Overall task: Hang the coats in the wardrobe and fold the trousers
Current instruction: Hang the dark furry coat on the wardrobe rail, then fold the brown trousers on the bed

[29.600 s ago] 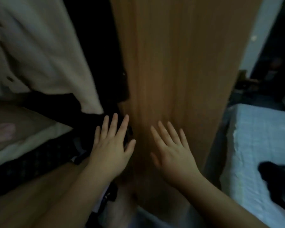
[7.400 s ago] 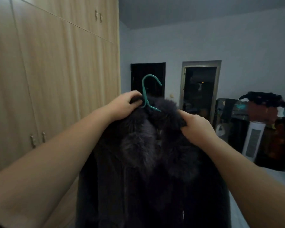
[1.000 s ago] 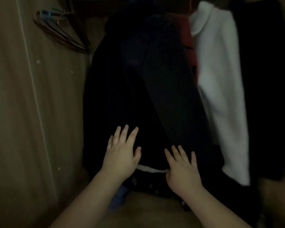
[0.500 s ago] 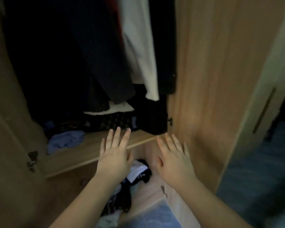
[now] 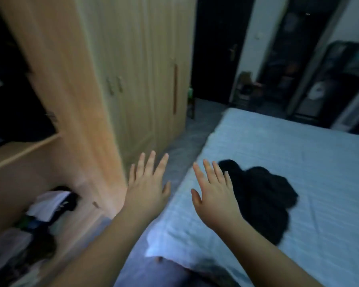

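Dark crumpled garment (image 5: 263, 199), black, heaped on pale blue bed (image 5: 298, 152) at 3 o'clock. Left hand (image 5: 147, 189) and right hand (image 5: 214, 199) both spread flat, gripping nothing. Wardrobe (image 5: 81, 90) open at 9 o'clock.

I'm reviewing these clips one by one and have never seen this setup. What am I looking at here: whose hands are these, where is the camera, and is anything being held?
There is no machine here. A person wears one wide-angle camera on the head, looking forward and down, so you see their own two bare arms reaching out. The left hand and right hand are both spread flat with straight fingers, and neither holds anything. To the left stands a wooden wardrobe with its near section open. To the right is a bed with a light blue sheet, and on it lies a crumpled dark garment, just beyond the right hand. The picture is blurred, so whether it is a coat or trousers cannot be told.
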Demonstrator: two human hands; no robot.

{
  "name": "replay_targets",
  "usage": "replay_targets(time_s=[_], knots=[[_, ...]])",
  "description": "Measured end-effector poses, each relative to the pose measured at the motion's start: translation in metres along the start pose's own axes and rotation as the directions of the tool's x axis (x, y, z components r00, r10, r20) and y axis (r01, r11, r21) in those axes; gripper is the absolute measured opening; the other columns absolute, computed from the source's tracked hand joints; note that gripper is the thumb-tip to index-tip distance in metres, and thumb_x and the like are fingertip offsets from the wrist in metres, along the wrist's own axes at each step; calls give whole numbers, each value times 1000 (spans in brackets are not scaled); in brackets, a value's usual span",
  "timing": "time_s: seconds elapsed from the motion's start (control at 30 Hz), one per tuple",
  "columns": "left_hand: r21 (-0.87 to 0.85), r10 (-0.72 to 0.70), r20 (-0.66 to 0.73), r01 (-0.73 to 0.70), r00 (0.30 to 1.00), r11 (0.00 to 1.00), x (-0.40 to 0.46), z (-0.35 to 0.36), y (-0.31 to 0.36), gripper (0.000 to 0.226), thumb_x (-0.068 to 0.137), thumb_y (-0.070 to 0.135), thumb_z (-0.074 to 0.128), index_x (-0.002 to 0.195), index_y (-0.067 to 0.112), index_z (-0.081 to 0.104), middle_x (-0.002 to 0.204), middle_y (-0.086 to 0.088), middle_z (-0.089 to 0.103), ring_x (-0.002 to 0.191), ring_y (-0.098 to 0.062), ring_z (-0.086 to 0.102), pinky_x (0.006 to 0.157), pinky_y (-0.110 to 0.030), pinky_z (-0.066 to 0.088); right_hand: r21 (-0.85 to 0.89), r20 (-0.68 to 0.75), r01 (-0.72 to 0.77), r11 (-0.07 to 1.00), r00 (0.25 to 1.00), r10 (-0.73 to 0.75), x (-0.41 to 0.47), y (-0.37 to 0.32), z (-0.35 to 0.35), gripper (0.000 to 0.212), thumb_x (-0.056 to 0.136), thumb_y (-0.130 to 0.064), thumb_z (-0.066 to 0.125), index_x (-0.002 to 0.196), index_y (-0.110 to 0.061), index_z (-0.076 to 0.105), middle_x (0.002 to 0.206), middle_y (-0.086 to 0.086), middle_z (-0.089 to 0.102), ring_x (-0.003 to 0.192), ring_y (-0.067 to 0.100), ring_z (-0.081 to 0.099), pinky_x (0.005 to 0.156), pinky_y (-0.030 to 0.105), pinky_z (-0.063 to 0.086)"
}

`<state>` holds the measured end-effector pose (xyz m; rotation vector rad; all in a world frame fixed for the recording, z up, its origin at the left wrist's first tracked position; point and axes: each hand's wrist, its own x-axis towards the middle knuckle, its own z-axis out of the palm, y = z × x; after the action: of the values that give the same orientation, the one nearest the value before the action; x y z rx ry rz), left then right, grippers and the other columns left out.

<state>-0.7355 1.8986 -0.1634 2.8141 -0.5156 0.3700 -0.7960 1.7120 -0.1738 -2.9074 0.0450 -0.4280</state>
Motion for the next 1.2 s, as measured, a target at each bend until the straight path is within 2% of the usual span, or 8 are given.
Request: replay_targets(time_s=[0.13, 0.23, 0.37, 0.6, 0.73, 0.9, 1.03, 1.2], knots=[[-97, 171, 104, -161, 980, 982, -14, 45, 116, 70, 97, 50, 35, 157, 35, 2, 166, -2, 0, 152, -28, -6, 121, -48, 5, -62, 21, -171, 983, 985, 172, -75, 107, -30, 73, 97, -43, 49, 160, -28, 15, 167, 4, 11, 155, 26, 3, 123, 54, 9], [-157, 233, 152, -210, 960, 965, -25, 70, 168, 70, 95, 50, 30, 157, 34, 3, 166, -3, 1, 152, -28, -6, 121, -49, 6, -58, 39, -269, 961, 962, 272, -119, 157, -39, 71, 98, -42, 44, 160, -29, 12, 168, 4, 9, 155, 26, 0, 124, 53, 7], [-180, 284, 206, -249, 936, 952, -30, 105, 203, 69, 97, 46, 35, 157, 34, 3, 166, -6, 5, 152, -29, -4, 122, -49, 7, -52, 65, -371, 927, 925, 374, -157, 197, -31, 72, 96, -39, 48, 160, -28, 15, 167, 5, 13, 154, 28, 5, 122, 53, 9], [-210, 345, 317, -289, 884, 934, -10, 159, 243, 70, 99, 42, 42, 157, 31, 4, 166, -8, 5, 152, -30, -4, 122, -51, 10, -10, 163, -520, 854, 842, 514, -183, 243, 2, 75, 96, -36, 48, 160, -29, 9, 168, 5, 7, 155, 27, 3, 123, 51, 9], [-282, 335, 362, -241, 870, 929, 17, 196, 258, 69, 98, 40, 44, 157, 32, 8, 165, -7, 7, 152, -29, -3, 122, -51, 10, -13, 241, -564, 826, 800, 550, -163, 275, 27, 73, 99, -38, 44, 160, -29, 3, 168, 4, 0, 154, 26, -3, 124, 48, 4], [-260, 327, 455, -228, 828, 938, 73, 251, 253, 70, 99, 40, 42, 156, 34, 2, 166, -5, 1, 152, -27, -8, 122, -49, 10, 15, 307, -580, 815, 778, 548, -90, 308, 73, 72, 99, -36, 45, 160, -29, 7, 168, 4, 3, 155, 25, -1, 123, 48, 5], [-259, 346, 487, -246, 802, 934, 130, 289, 250, 71, 98, 38, 45, 157, 32, 7, 165, -7, 6, 152, -28, -4, 122, -48, 12, 36, 305, -614, 788, 758, 577, -25, 344, 106, 72, 98, -34, 49, 160, -27, 13, 167, 5, 12, 154, 27, 5, 124, 50, 15], [-287, 379, 509, -262, 773, 921, 193, 339, 277, 73, 96, 33, 52, 157, 30, 13, 164, -10, 13, 151, -31, 3, 121, -51, 15, 31, 278, -708, 706, 685, 674, 17, 403, 130, 73, 95, -32, 52, 159, -26, 17, 166, 6, 16, 153, 27, 8, 122, 51, 19]])
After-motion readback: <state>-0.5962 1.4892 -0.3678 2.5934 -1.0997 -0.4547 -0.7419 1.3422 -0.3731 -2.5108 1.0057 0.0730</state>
